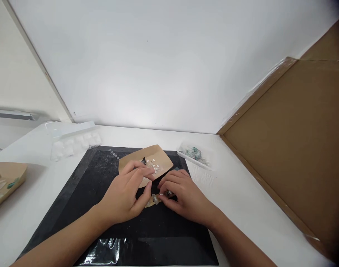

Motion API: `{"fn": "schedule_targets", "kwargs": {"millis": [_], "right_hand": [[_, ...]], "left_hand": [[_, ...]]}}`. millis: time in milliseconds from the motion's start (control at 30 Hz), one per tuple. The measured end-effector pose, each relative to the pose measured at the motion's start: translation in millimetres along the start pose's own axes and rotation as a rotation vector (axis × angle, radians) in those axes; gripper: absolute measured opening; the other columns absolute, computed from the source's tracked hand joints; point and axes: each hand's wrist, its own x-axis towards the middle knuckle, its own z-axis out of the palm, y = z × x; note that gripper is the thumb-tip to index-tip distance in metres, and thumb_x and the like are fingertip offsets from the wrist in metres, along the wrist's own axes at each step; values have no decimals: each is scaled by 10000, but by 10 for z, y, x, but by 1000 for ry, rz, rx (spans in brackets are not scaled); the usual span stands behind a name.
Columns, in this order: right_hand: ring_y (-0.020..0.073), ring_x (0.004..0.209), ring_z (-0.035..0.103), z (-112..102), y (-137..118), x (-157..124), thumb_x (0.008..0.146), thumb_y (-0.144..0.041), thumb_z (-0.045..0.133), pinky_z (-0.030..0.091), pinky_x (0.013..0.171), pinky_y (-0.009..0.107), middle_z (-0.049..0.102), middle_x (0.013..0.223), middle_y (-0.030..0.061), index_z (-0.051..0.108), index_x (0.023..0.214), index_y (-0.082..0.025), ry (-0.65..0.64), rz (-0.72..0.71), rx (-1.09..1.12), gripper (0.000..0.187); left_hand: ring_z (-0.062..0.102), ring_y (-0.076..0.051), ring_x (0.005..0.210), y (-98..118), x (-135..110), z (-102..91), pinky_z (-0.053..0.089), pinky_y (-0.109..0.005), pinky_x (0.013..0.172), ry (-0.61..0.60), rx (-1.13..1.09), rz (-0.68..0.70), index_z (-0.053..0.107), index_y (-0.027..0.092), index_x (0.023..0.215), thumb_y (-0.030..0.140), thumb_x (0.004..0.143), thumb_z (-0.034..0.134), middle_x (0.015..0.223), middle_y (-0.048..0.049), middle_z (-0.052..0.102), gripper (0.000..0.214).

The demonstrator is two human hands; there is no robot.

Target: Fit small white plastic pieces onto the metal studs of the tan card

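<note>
My left hand [129, 192] reaches over the near edge of a brown paper tray [159, 152], its fingers stretched out and the thumb apart from them. Small white pieces [156, 165] and a dark bit [143, 160] lie in that tray. Just in front of it my right hand [183, 192] is closed, thumb and fingertips together at a narrow tan strip [149, 203] with a small greyish clear piece [155, 199] on it. Fingers cover the strip's right part, and what exactly they pinch there is too small to name.
A black mat [108, 207] lies under both hands. A clear plastic box [195, 157] with greenish pieces stands at the back right, a clear compartment case [74, 144] at the back left. Another paper tray [13, 170] sits far left. Cardboard [292, 148] walls off the right side.
</note>
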Motion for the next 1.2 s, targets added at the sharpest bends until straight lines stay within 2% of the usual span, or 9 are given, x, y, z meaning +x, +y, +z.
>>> {"fn": "schedule_targets", "kwargs": {"millis": [167,300,400,533,700,833,933,1033,1200], "right_hand": [[215,918,634,2,-34,-9,1010,-197,660,364,863,395,731,928,25,624,946,-220,27,38,-34,78],[218,902,622,9,-60,-21,1027,-195,623,371,904,409,711,910,26,604,963,-221,60,74,-37,72],[218,893,622,13,-62,-28,1042,-203,606,384,909,413,704,919,31,598,977,-220,56,84,-21,68],[222,921,630,11,-65,-34,1047,-219,625,404,912,418,709,947,27,598,985,-220,36,94,18,67],[230,961,649,-19,-83,-40,1058,-229,608,455,896,416,730,1000,40,624,1025,-229,78,93,88,37],[225,974,669,-88,-35,-57,1073,-264,573,526,887,401,731,1049,56,629,1073,-244,239,104,192,59],[218,911,676,-193,65,-76,1060,-302,593,561,806,372,732,1036,68,640,1068,-247,394,156,192,73],[206,816,662,-337,201,-102,1046,-367,639,558,752,359,744,949,50,680,970,-249,546,266,131,146],[187,727,674,-507,457,-152,956,-471,760,583,704,341,766,925,40,743,954,-240,871,452,118,232]], "left_hand": [[634,-266,1091,9,13,-22,582,-425,919,38,-15,-13,585,204,1273,105,971,585,1111,-96,739,318],[642,-256,1146,52,23,-51,566,-420,990,61,-23,16,583,179,1291,84,967,587,1206,-133,691,338],[659,-268,1146,86,30,-61,561,-431,1009,11,-21,56,598,179,1243,122,952,640,1221,-143,681,299],[671,-264,1051,112,35,-52,575,-420,916,-87,0,123,617,191,1151,194,947,704,1154,-125,698,222],[658,-251,997,104,37,-43,564,-422,889,-117,9,124,619,193,1135,195,964,689,1106,-115,700,185],[659,-280,1049,95,50,-65,528,-481,972,-180,46,128,621,188,1197,255,968,702,1137,-122,707,252],[647,-312,1151,101,60,-71,449,-542,1104,-216,81,147,620,183,1263,312,963,726,1171,-120,725,343],[593,-351,1305,96,51,-55,324,-593,1213,-241,132,137,613,183,1329,329,962,733,1235,-117,739,413],[531,-379,1419,67,4,-20,184,-609,1241,-260,206,148,609,199,1380,323,975,725,1285,-97,758,440]]}}
